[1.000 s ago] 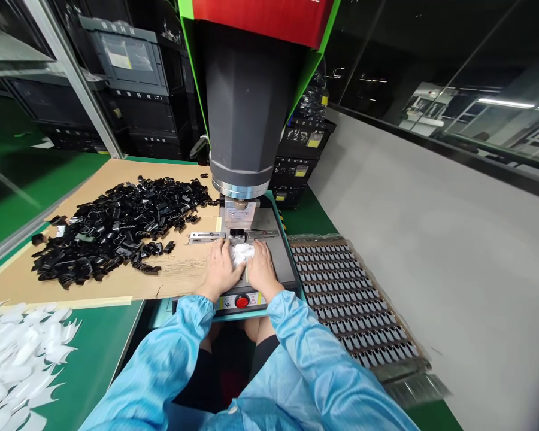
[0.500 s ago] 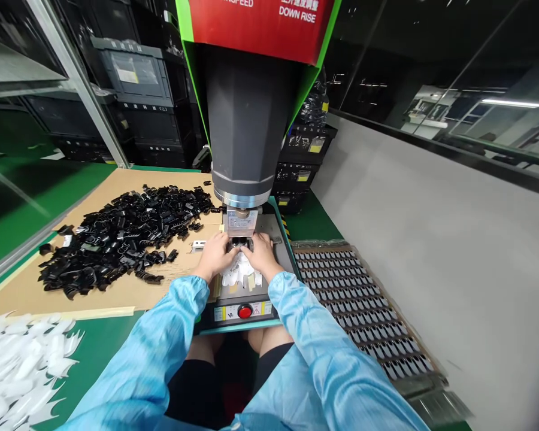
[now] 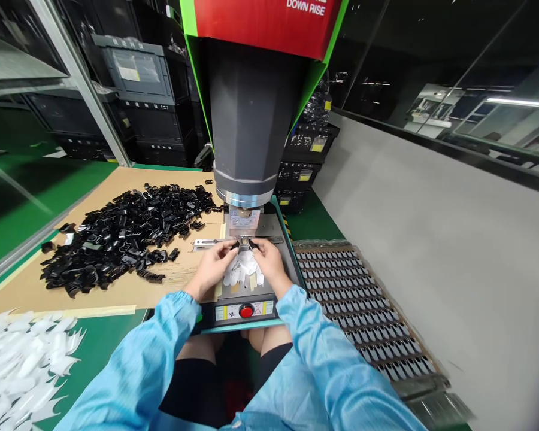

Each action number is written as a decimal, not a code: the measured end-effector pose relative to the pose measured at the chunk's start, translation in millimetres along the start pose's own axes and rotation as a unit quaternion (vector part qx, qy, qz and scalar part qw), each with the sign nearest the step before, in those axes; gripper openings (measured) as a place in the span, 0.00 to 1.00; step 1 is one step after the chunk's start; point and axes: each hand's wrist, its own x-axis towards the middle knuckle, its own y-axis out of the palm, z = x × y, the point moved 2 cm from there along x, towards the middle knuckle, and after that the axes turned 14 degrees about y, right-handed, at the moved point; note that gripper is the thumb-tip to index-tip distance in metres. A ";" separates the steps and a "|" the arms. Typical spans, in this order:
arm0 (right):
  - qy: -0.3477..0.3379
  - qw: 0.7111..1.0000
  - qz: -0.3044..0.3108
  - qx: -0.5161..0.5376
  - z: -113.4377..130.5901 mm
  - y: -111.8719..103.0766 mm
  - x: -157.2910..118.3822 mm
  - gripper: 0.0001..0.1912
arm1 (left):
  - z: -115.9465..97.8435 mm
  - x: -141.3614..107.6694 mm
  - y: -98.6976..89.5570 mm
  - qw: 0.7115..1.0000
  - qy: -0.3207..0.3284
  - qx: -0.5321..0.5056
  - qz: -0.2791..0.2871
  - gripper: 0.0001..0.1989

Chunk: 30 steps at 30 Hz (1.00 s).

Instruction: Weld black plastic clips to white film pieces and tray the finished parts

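Observation:
Under the head of a press [image 3: 245, 197], both hands meet at a small metal fixture. My left hand [image 3: 215, 263] is closed in a pinch on a small black part [image 3: 235, 244] at the fixture's left side. Opposite it, my right hand [image 3: 268, 262] pinches another dark piece [image 3: 253, 244]; whether the two pieces are joined cannot be told. White pieces [image 3: 244, 268] lie on the press base just below the fingers. A red button [image 3: 246, 310] sits on the base's front.
Black parts [image 3: 126, 233] are heaped on the cardboard at left. White parts [image 3: 22, 365] lie at the lower left. A tray of parts in rows [image 3: 363, 305] stands at right. Dark crates [image 3: 150, 123] are stacked behind.
Both hands have drawn back slightly from the fixture, and dark pieces now show between the fingertips. The metal fixture and its strip are less covered. The view has shifted slightly.

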 end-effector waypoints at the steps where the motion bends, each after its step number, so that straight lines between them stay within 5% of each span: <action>1: 0.001 0.999 0.014 0.043 -4.1 -2.0 -15.5 0.17 | -3.9 -16.9 2.8 0.998 -0.032 -0.056 -0.011 0.27; 6: 0.007 0.990 0.072 0.125 -6.4 -4.8 -100.1 0.18 | -37.2 -95.5 18.9 0.977 -0.094 -0.185 -0.043 0.26; 11: 0.014 0.987 0.074 0.143 -1.4 -2.6 -147.1 0.18 | -57.7 -132.7 30.2 0.970 -0.094 -0.217 -0.049 0.23; 24: 0.021 0.986 0.056 0.154 -5.3 -5.7 -169.7 0.18 | -56.8 -150.2 36.9 0.955 -0.121 -0.265 -0.056 0.20; 30: 0.109 0.954 0.057 0.273 2.5 -5.6 -174.2 0.21 | -57.5 -148.2 27.7 0.888 -0.206 -0.408 -0.044 0.19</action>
